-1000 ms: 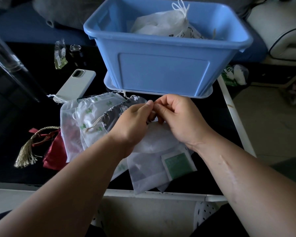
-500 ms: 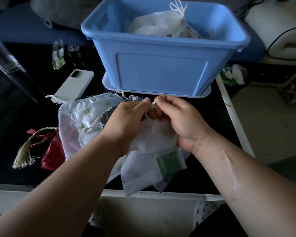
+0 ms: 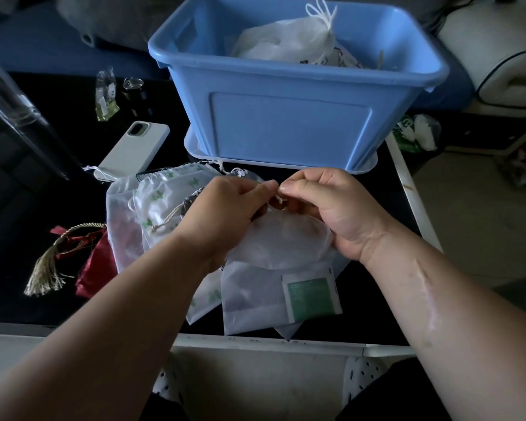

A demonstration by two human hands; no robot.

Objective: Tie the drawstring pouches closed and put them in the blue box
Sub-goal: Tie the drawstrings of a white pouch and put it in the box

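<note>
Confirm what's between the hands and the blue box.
Head view: the pale tray under the blue box, then a strip of bare black table before the left hand and right hand, both pinching the drawstring.

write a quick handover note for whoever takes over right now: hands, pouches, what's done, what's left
Hands: left hand and right hand each pinch the drawstring at the mouth of a white pouch, just in front of the blue box. The tie looks unfinished.
Done: at least one tied pouch lies in the box.
Left: finish this tie and box the pouch. Then do the green-print pouch, the sheer pouch beneath and the red pouch, all on the table.
</note>
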